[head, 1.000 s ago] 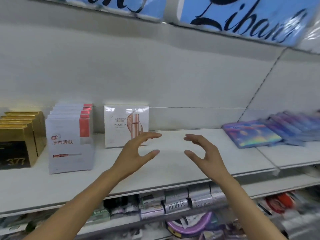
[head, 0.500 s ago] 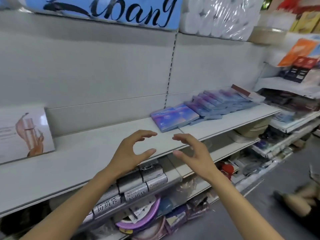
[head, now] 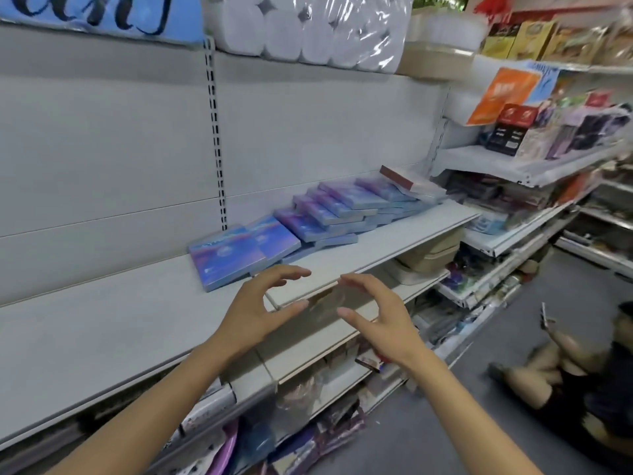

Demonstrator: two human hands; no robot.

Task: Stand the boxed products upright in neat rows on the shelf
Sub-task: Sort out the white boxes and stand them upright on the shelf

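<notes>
Reaching with both hands empty, left hand (head: 255, 311) and right hand (head: 380, 318) curled wide, hover near the toppled blue-purple boxes (head: 308, 221) on the shelf (head: 102, 323). Best to grip the nearest box (head: 239, 252) by its side edges, then tip it upright squarely.

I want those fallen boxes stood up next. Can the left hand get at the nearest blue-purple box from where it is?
Probably yes. The left hand is open and empty, just in front of the nearest blue-purple box, which lies flat on the shelf with nothing between them.

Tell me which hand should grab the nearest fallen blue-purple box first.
Left. The left hand is open just below the nearest blue-purple box; the right hand, also empty, hovers farther right, off the shelf edge.
</notes>
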